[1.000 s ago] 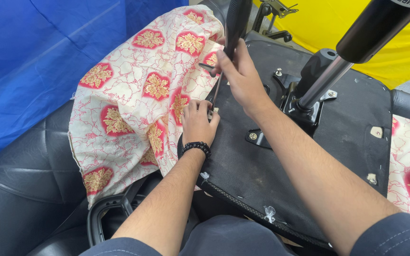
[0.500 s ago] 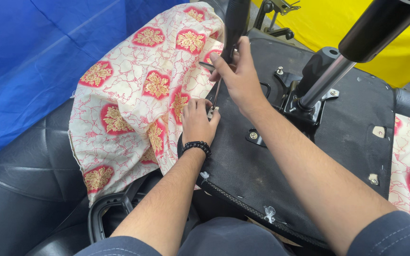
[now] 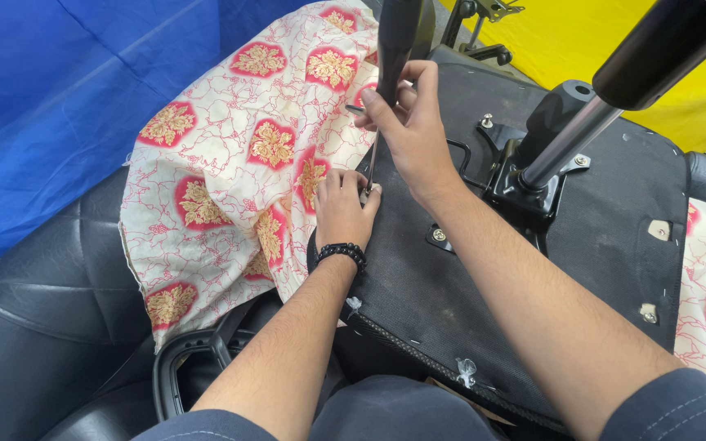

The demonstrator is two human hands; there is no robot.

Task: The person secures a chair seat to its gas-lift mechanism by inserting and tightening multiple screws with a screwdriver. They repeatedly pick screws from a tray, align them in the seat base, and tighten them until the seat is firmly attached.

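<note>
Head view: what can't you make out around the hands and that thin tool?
- Thin tool: its tip is hidden behind the left hand; its upper end is covered by the right hand.
- Patterned fabric: how it meets the black seat underside is hidden by the left hand's fingers.
- Chrome column: cut off by the top edge.

My left hand [image 3: 341, 208] pinching patterned fabric [image 3: 239, 163] at the upturned chair seat [image 3: 484, 286] edge, right hand [image 3: 406, 122] gripping a thin tool [image 3: 369, 167], chrome post [image 3: 569, 143] beside.
</note>
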